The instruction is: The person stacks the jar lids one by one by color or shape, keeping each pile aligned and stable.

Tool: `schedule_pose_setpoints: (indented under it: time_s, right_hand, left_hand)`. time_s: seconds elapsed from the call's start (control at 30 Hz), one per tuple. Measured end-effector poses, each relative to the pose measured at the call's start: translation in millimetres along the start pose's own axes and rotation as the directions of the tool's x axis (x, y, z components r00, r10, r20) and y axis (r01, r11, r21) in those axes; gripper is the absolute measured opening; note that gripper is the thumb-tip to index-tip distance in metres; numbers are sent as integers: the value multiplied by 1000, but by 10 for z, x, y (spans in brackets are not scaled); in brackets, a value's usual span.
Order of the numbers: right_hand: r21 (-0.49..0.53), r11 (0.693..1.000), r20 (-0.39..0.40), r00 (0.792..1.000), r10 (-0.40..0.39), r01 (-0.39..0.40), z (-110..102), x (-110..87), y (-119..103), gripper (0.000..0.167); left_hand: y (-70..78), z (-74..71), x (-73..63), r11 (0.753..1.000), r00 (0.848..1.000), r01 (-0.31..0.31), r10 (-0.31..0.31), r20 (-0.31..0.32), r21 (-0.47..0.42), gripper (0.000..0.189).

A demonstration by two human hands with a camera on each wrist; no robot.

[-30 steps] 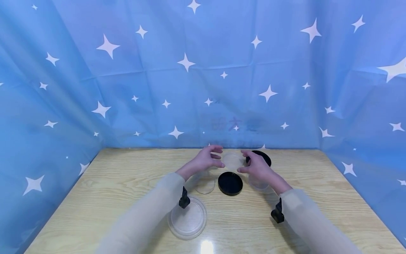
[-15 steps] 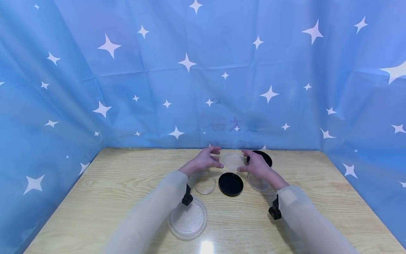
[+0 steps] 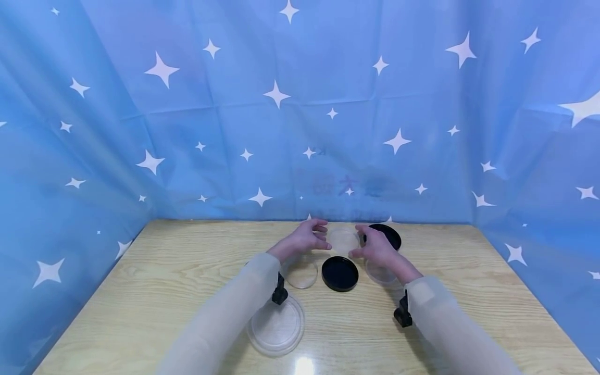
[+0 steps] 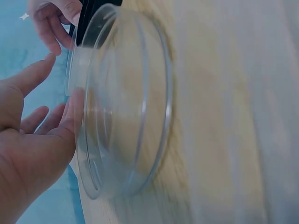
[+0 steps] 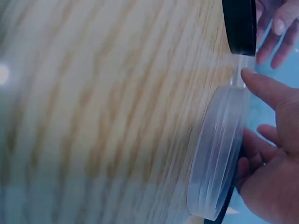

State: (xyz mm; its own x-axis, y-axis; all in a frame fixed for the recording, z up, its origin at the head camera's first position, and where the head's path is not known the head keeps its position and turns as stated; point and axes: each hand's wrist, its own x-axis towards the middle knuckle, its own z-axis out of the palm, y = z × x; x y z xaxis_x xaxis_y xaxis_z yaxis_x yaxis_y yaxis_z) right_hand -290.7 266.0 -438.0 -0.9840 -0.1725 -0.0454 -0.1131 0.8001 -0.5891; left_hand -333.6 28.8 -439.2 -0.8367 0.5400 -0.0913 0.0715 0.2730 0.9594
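Observation:
A clear round shallow dish [image 3: 344, 240] lies at the back of the table between my two hands. My left hand [image 3: 304, 237] is on its left side, thumb and fingers spread apart, fingertips right at its rim. On the opposite side my right hand [image 3: 379, 247] has its thumb and forefinger close to the rim, fingers loosely bent. Below the left hand lies another clear dish [image 4: 126, 112], large in the left wrist view. A black round dish [image 3: 340, 273] sits just in front of the back clear one. Under the right hand is a third clear dish [image 5: 219, 154].
Behind the right hand lies a second black disc [image 3: 389, 237], partly hidden by it. A larger clear round lid [image 3: 276, 325] lies nearer the front left, overlapped by the left sleeve. The wooden table [image 3: 187, 271] ends at a blue star-patterned curtain [image 3: 300, 104].
The right forearm has shifted slightly left and the left forearm slightly right. Both hands stay on either side of the back clear dish, and the dishes keep their arrangement.

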Motion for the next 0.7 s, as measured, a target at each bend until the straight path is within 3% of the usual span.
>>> schedule_pose_setpoints:
  time_s: [0.2,0.7]
  right_hand:
    - [-14,1000,-13,1000,10,-10,40,22,3,83]
    - [-7,1000,-44,999,30,-30,77,57,55,80]
  left_hand:
    - [-25,-11,32,999,1000,27,-28,-13,-30,72]
    - [-36,19,54,999,1000,6,-5,26,-52,69]
